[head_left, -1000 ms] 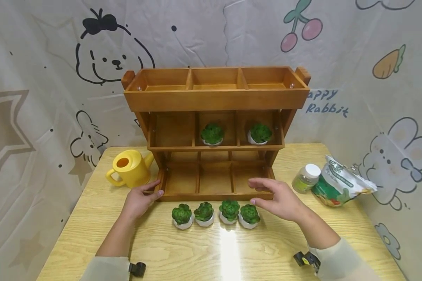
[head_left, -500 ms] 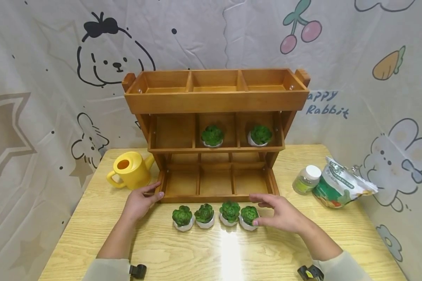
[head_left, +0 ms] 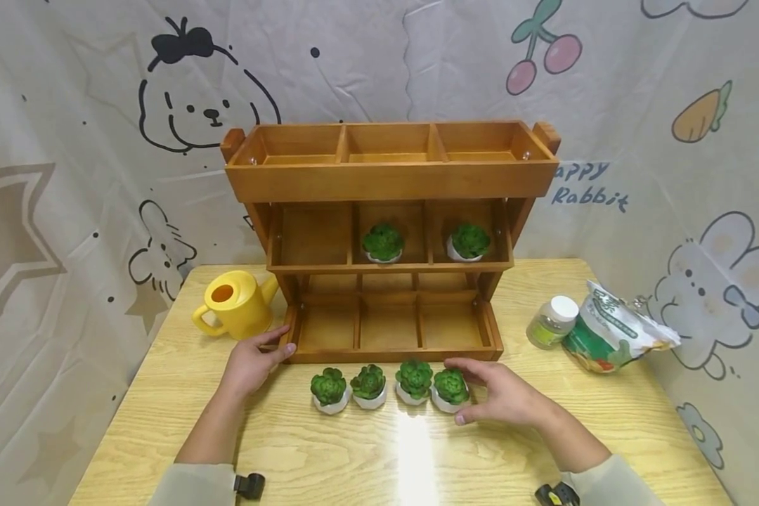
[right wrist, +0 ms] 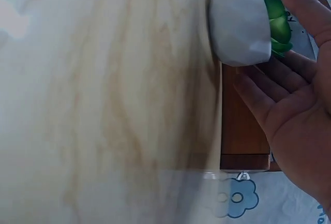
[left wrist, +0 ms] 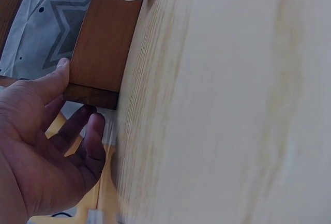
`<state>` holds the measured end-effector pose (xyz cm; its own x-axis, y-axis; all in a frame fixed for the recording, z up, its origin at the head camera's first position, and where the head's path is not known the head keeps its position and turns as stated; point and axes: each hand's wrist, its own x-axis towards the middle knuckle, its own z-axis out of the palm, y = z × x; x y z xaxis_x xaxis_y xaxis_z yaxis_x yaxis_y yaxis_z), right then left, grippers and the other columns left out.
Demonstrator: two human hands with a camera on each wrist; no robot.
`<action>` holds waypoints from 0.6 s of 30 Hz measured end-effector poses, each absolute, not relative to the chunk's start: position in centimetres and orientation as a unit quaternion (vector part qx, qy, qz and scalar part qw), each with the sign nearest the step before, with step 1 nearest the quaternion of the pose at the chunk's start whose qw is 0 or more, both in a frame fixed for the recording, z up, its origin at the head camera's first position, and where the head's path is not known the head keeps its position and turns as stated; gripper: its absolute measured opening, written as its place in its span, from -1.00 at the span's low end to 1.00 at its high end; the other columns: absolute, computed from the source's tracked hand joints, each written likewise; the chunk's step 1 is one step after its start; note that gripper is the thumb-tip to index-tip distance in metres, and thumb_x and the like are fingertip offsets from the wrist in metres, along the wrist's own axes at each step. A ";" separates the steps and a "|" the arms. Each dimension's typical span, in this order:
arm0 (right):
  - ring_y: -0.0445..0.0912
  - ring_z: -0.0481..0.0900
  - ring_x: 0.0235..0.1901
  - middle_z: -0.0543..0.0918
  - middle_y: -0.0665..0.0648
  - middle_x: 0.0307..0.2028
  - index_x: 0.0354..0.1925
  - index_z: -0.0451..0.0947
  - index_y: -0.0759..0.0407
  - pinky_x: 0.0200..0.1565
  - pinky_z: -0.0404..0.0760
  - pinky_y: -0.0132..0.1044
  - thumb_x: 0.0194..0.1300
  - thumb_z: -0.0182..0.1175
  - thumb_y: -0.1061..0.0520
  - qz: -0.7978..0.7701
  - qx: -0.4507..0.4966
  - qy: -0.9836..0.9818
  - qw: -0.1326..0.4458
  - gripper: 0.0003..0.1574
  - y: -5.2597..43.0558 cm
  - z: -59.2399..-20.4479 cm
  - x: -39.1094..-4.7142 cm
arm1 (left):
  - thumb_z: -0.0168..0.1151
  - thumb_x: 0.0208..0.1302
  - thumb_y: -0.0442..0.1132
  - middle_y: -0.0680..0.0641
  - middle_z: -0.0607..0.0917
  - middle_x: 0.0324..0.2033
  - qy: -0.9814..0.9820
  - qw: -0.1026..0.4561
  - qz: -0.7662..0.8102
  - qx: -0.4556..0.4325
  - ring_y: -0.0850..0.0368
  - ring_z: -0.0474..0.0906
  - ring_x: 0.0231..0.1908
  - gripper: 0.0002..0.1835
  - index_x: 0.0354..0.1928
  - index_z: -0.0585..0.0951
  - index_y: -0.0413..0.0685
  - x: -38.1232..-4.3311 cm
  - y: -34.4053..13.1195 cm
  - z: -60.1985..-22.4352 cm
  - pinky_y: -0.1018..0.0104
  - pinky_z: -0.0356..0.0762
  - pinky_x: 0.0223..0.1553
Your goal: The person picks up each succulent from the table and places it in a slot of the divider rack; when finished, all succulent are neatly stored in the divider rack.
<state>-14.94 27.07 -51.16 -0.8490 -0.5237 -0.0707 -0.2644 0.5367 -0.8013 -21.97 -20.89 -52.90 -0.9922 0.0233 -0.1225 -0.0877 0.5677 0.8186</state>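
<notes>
A wooden three-tier shelf [head_left: 392, 183] stands on the table. My left hand [head_left: 249, 364] holds its lower left corner, thumb on the front board [left wrist: 101, 43] and fingers around the side. Several potted succulents in white faceted pots line up before the shelf. My right hand [head_left: 506, 393] is around the rightmost potted succulent [head_left: 450, 388], thumb in front and fingers behind, spread apart. In the right wrist view its white pot [right wrist: 240, 30] sits close to the fingertips. Two more potted succulents, one central [head_left: 382, 242] and one right [head_left: 468, 242], stand in the middle tier.
A yellow watering can [head_left: 235, 303] stands left of the shelf, close to my left hand. On the right are a clear jar with a white lid [head_left: 552, 322] and a green-white bag [head_left: 616, 329]. A printed cloth [head_left: 367, 63] hangs behind the table [head_left: 329, 457].
My right hand has come down and toward me from over the shelf's lower tier to the rightmost potted succulent. The left hand has stayed at the shelf corner.
</notes>
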 end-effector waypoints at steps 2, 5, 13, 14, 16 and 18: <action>0.11 0.51 0.34 0.53 0.15 0.38 0.50 0.34 0.17 0.35 0.39 0.08 0.02 0.66 -0.07 -0.422 -0.222 0.865 0.156 0.19 27.0 -51.4 -14.9 | 0.42 0.31 0.20 -0.29 0.61 0.26 0.882 0.061 0.466 -0.020 -0.16 0.61 0.14 -0.35 0.38 0.61 0.13 -22.0 -20.9 -52.9 0.24 0.63 -0.14; 0.12 0.51 0.33 0.55 0.13 0.36 0.51 0.34 0.14 0.36 0.39 0.09 0.00 0.67 -0.09 -0.416 -0.214 0.870 0.157 0.21 26.9 -51.7 -14.9 | 0.42 0.31 0.20 -0.27 0.62 0.26 0.881 0.061 0.469 -0.025 -0.15 0.61 0.14 -0.35 0.37 0.62 0.15 -22.0 -20.9 -52.9 0.23 0.62 -0.12; 0.13 0.52 0.32 0.57 0.15 0.34 0.48 0.40 0.11 0.34 0.42 0.06 0.01 0.66 -0.10 -0.406 -0.201 0.878 0.152 0.14 26.8 -52.2 -15.0 | 0.44 0.33 0.09 -0.25 0.65 0.21 0.882 0.057 0.468 -0.028 -0.16 0.63 0.12 -0.40 0.38 0.61 0.14 -21.9 -20.7 -52.7 0.23 0.62 -0.11; 0.13 0.53 0.32 0.57 0.16 0.33 0.47 0.40 0.10 0.34 0.42 0.06 0.02 0.65 -0.09 -0.406 -0.200 0.879 0.152 0.13 26.8 -52.2 -15.1 | 0.45 0.33 0.08 -0.24 0.66 0.21 0.881 0.057 0.469 -0.030 -0.15 0.63 0.12 -0.40 0.37 0.62 0.16 -21.9 -20.7 -52.7 0.23 0.62 -0.11; 0.12 0.54 0.30 0.57 0.16 0.32 0.47 0.41 0.11 0.32 0.45 0.03 0.04 0.65 -0.09 -0.406 -0.200 0.879 0.153 0.10 26.8 -52.3 -15.1 | 0.44 0.34 0.07 -0.24 0.65 0.22 0.881 0.057 0.468 -0.029 -0.15 0.63 0.12 -0.41 0.38 0.61 0.16 -21.9 -20.8 -52.7 0.23 0.62 -0.11; 0.12 0.56 0.29 0.59 0.17 0.30 0.45 0.42 0.14 0.30 0.47 0.00 0.05 0.64 -0.07 -0.411 -0.200 0.876 0.154 0.08 26.8 -52.3 -15.1 | 0.44 0.34 0.07 -0.24 0.65 0.23 0.881 0.056 0.469 -0.027 -0.14 0.63 0.12 -0.41 0.38 0.61 0.16 -22.0 -20.8 -52.7 0.23 0.63 -0.12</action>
